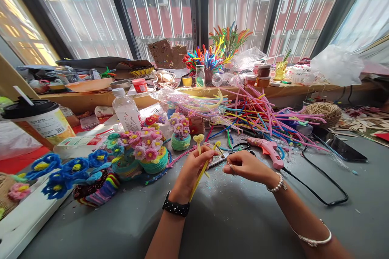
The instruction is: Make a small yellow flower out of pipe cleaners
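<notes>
My left hand point(194, 170) is closed around yellow pipe cleaners point(198, 182). A pale yellow fuzzy bud point(199, 139) stands above its fingers, and another yellow end point(216, 145) sticks out to the right. My right hand point(247, 168) is closed on what look like scissors point(222, 153), their dark blades pointing at that yellow end; the fingers hide much of the handles. Just beyond, a pink glue gun point(267, 149) lies on the table. Pipe cleaner flowers in wrapped pots, pink point(148, 145) and blue point(74, 170), stand to the left.
A heap of coloured pipe cleaners point(258, 113) spreads behind my hands. At right lie a phone point(340, 143), a twine ball point(323, 113) and the glue gun's black cord point(326, 202). A drink cup point(39, 123) and plastic bottle point(126, 109) stand left. Jars line the sill.
</notes>
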A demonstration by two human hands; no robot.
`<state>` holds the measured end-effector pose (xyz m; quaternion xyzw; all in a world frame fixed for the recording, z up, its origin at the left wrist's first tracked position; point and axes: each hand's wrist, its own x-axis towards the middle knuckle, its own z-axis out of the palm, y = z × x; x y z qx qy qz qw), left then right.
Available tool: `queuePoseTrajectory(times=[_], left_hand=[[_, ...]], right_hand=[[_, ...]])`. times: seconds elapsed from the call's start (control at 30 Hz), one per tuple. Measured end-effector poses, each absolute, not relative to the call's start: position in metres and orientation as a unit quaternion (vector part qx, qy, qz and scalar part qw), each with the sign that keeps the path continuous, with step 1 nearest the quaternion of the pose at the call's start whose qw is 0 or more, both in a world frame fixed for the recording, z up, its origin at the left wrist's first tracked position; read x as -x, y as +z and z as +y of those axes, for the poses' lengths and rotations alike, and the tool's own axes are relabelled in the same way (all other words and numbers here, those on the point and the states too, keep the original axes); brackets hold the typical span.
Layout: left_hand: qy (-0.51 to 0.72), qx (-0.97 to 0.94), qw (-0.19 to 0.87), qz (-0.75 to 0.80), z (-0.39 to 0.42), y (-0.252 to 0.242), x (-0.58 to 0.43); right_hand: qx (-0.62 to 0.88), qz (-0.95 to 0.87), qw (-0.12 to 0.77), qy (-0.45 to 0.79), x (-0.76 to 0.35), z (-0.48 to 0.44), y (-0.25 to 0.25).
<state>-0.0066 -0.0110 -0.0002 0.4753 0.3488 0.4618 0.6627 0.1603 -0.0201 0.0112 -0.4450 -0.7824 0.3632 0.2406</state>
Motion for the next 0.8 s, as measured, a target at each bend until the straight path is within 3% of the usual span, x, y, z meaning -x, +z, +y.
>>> queuePoseTrajectory(times=[0.5,0.8], left_hand=[[0.460,-0.479,0.650,0.370,-0.0062,-0.0016,0.0046],[0.446,-0.563,0.554,0.421,-0.0059,-0.0005,0.0078]], right_hand=[[0.462,-0.768,0.257,0.361,-0.1592,-0.0182,0.0060],[0.482,-0.728,0.252,0.418,-0.1571,-0.0176,0.0044]])
